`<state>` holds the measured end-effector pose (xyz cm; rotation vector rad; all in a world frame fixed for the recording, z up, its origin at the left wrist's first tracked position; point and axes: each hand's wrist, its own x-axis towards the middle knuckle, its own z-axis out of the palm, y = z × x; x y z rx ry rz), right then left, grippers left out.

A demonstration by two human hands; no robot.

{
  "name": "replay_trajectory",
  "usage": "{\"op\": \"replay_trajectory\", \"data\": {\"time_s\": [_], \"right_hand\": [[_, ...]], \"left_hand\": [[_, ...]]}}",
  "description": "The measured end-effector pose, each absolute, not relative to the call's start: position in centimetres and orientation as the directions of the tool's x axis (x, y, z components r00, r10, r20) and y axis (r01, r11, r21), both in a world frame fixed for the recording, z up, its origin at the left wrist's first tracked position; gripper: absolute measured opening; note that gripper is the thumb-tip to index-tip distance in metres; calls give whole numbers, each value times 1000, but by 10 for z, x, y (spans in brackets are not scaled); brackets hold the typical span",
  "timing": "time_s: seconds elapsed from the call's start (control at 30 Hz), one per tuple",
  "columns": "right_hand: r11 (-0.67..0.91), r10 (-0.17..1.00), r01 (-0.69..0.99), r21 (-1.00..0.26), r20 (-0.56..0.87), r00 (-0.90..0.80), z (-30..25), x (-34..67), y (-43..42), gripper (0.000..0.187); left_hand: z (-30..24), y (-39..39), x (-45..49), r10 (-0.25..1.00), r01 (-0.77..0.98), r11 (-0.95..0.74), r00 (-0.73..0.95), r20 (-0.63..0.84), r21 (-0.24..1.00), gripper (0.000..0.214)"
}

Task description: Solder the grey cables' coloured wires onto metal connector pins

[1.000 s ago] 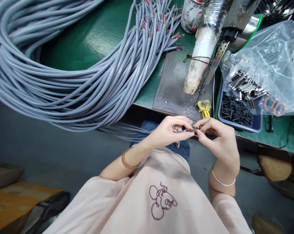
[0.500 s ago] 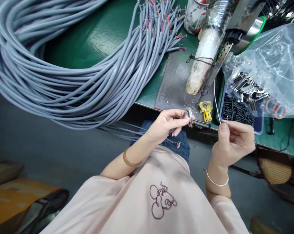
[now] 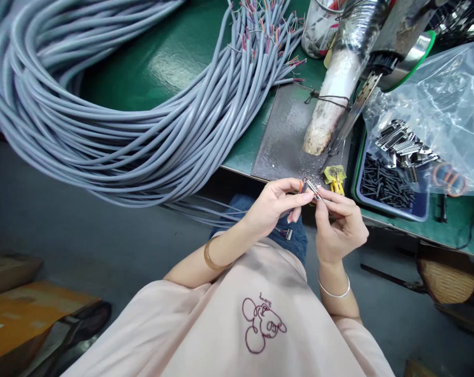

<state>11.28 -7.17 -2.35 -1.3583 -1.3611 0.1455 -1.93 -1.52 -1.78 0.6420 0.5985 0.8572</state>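
Observation:
Near the bench edge, my left hand (image 3: 276, 205) pinches a small metal multi-pin connector (image 3: 311, 188) between thumb and fingers. Coloured wires show beside its fingertips. My right hand (image 3: 341, 226) is closed at the connector's right end, thumb and index finger pressed together there. Its fingertips partly cover that end, so a thin wire in them cannot be made out. Just behind the hands lies a yellow clip-like piece (image 3: 336, 180). Below them, another wired connector (image 3: 287, 233) hangs over my lap.
A large bundle of grey cables (image 3: 150, 136) with stripped ends covers the left of the bench. A soldering iron (image 3: 357, 107) and a wrapped white tube (image 3: 327, 104) point down over a metal plate (image 3: 278, 141). At right, a blue tray (image 3: 422, 209) holds black sleeves (image 3: 386, 183) and metal connectors (image 3: 405, 144).
My right hand has come left from beside the tray, where it pinched a thin white wire, to the connector. The connector has tilted in my left hand. The view has shifted slightly.

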Motion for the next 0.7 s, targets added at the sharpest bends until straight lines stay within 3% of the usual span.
{"op": "replay_trajectory", "data": {"time_s": [0.17,0.4,0.7], "right_hand": [[330,640,606,-724,643,421,-16,127,-69,19],[255,755,596,-762,542,370,-9,136,-73,12],[283,773,643,-712,566,286,-19,134,-69,14]], "left_hand": [[-17,-16,-19,860,-441,460,436,-264,771,30],[-12,-17,-13,872,-394,413,431,-232,821,34],[-15,-14,-12,882,-334,379,414,-227,863,30]]}}
